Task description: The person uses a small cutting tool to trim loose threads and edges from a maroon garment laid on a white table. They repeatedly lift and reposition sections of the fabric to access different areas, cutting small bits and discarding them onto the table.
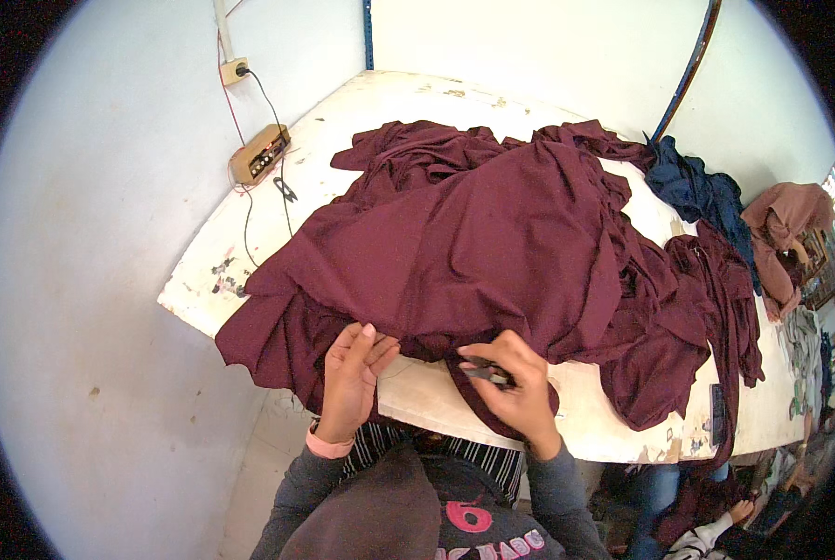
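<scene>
A large heap of maroon cloth (pixel 417 259) lies crumpled across the pale table, and part of it hangs over the front left edge. My left hand (pixel 354 364) is at the near edge of this cloth, thumb over the bent fingers; whether a bit of fabric or thread is pinched there is unclear. Held in my right hand (pixel 519 392) are small thread snips (pixel 486 373), dark with a metallic blade, pointing left. A maroon strip (pixel 475 402) loops down below that hand onto the table edge.
The worn table (pixel 431 402) meets a wall at left. A brown box with knobs (pixel 262 155) and cables sits near a wall socket (pixel 235 71). Navy cloth (pixel 697 185) and pinkish-brown cloth (pixel 785 224) lie right. A dark flat object (pixel 718 413) rests near the front edge; another person's hand (pixel 742 512) shows below.
</scene>
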Available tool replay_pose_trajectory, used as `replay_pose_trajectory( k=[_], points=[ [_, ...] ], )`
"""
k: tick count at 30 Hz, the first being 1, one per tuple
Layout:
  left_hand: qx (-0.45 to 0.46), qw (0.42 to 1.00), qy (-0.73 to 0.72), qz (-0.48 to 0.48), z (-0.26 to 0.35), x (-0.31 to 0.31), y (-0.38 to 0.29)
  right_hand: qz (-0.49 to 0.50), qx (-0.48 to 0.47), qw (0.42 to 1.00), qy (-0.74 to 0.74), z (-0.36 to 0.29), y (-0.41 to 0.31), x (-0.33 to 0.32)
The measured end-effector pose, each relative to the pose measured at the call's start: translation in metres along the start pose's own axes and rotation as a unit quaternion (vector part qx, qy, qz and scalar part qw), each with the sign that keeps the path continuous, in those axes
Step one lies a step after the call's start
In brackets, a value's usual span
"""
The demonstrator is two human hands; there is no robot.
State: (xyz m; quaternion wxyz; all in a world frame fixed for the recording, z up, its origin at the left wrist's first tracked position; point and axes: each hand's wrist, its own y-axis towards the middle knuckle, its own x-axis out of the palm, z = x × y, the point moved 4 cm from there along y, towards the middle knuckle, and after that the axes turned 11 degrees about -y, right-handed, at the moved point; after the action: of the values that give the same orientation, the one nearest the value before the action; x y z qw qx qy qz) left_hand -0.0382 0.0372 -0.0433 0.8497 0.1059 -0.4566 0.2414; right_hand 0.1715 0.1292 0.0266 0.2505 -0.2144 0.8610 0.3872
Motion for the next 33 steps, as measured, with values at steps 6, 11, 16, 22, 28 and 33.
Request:
replay_pose_trajectory(
  k=[6, 11, 16, 22, 28, 33],
  points=[
    [-0.040, 0.999, 0.005, -0.025, -0.007, 0.012, -0.020, 0.029, -0.073, 0.996, -0.051, -0.025, 0.019, 0.030],
    [-0.055, 0.998, -0.008, -0.036, -0.009, 0.021, -0.027, 0.027, -0.142, 0.987, -0.069, -0.037, 0.016, 0.036],
    [-0.069, 0.996, -0.044, -0.020, -0.007, 0.016, -0.029, 0.001, -0.052, 0.990, 0.129, -0.027, 0.009, 0.035],
    [-0.059, 0.997, -0.048, 0.006, -0.005, 0.022, -0.033, 0.034, -0.007, 0.999, 0.013, -0.021, 0.010, 0.019],
    [-0.044, 0.999, -0.010, -0.003, -0.007, 0.024, -0.036, 0.028, -0.090, 0.990, -0.104, -0.035, 0.013, 0.016],
    [-0.035, 0.999, 0.010, -0.021, -0.008, 0.026, -0.036, 0.045, -0.117, 0.982, -0.142, -0.044, 0.013, 0.016]
  ],
)
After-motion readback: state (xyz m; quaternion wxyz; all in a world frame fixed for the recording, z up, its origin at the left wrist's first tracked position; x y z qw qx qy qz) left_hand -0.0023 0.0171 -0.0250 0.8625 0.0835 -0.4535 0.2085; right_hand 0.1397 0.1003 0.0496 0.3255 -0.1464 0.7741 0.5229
